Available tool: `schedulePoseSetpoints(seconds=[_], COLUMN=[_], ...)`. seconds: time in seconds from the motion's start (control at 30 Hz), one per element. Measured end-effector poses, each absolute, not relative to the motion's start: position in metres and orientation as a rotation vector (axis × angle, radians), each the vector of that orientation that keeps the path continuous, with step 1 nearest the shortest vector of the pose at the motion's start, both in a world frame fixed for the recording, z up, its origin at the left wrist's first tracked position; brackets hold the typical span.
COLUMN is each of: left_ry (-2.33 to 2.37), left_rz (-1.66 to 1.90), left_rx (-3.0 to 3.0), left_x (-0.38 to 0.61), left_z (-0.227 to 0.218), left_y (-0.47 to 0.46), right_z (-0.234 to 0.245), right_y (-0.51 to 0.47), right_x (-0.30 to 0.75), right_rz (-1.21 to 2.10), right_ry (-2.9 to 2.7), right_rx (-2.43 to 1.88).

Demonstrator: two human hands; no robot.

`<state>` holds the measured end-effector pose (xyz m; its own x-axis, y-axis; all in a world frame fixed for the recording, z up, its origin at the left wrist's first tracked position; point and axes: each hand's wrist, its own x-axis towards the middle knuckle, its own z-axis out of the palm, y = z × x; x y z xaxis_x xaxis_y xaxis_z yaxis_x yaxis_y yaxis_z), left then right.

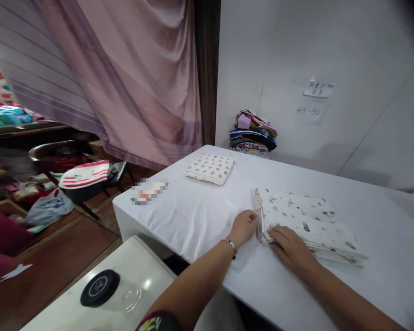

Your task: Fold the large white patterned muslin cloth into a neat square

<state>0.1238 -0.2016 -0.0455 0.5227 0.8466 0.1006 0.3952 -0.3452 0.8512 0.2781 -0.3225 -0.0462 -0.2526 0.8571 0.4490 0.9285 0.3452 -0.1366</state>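
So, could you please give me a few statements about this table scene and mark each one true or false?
1. The right hand lies flat on the folded patterned cloth. True.
2. The left hand holds scissors. False: there are no scissors; its fingers meet the cloth's left edge.
3. A second folded cloth lies farther back on the white table. True.
4. The pile of fabrics lies on the floor. False: it sits by the wall at the table's far side.
5. The curtain is green. False: it is pink.
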Motion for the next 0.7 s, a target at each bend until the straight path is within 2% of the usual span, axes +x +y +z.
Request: schedulePoseSetpoints(seconds=[0.23,0.7], left_ry=[1.151,0.966], left_rz=[0.699,0.6], left_rx=[2.04,2.165], left_x=[0.156,0.204], left_z=[-0.032,-0.033], left_y=[-0.139,-0.07], right_z=[-0.061,-0.066], right_y=[-0.324,-0.324], right_x=[0.277,0.283], right_rz=[-0.388,-0.22], right_ry=[-2.123,-2.066], right_rx=[-1.49,-1.428])
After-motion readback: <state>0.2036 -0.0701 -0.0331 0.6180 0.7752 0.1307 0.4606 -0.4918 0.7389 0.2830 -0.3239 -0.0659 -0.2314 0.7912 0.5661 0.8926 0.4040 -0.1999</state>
